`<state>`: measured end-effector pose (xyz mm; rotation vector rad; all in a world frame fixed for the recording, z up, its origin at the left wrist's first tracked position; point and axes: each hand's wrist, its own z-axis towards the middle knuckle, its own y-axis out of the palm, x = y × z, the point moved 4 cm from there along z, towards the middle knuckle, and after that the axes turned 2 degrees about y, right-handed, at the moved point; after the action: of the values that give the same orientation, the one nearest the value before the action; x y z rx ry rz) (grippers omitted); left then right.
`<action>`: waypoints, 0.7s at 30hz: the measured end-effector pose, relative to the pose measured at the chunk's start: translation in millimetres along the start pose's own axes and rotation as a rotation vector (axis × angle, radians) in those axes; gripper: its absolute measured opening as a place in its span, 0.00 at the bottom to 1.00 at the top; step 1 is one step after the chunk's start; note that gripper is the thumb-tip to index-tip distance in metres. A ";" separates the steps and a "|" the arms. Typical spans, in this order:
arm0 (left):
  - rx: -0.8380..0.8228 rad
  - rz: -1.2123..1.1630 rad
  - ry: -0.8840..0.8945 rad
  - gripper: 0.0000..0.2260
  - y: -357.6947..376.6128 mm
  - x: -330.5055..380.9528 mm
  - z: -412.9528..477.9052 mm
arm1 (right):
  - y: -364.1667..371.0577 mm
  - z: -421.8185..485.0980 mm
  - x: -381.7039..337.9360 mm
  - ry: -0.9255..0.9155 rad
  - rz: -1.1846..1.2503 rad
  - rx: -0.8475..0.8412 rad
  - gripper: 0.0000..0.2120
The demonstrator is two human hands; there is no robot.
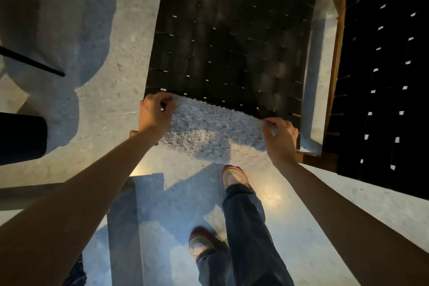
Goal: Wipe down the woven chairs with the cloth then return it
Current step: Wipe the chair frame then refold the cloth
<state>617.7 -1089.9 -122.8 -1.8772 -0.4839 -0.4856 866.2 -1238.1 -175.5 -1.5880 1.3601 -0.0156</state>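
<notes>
A grey fluffy cloth [213, 125] is stretched flat between my two hands, over the near edge of a black woven chair seat [232, 35]. My left hand [155, 111] pinches the cloth's left corner. At the cloth's right corner my right hand [279, 133] grips it. A second black woven chair [383, 65] with a wooden frame [336, 53] stands to the right, close beside the first. The cloth hides the front rail of the near seat.
The floor is pale speckled stone [111, 58]. A thin black bar [32, 60] and a dark rounded object [21, 137] lie at the left. My feet in shoes [234, 176] stand just in front of the chair.
</notes>
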 end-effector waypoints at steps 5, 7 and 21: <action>0.110 0.037 -0.204 0.20 3.4 -11.2 -21.1 | 1.9 -14.4 19.8 0.270 0.168 0.195 0.23; 0.110 0.075 -0.241 0.19 6.7 -14.0 -34.7 | 6.6 -20.6 30.4 0.376 0.231 0.167 0.22; 0.000 -0.194 -0.071 0.10 9.7 2.2 -65.4 | -7.5 -37.6 23.5 0.304 0.371 -0.069 0.14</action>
<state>618.1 -1154.2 -107.4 -1.8609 -0.7171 -0.5480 858.7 -1281.2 -164.9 -1.4049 1.8961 0.0155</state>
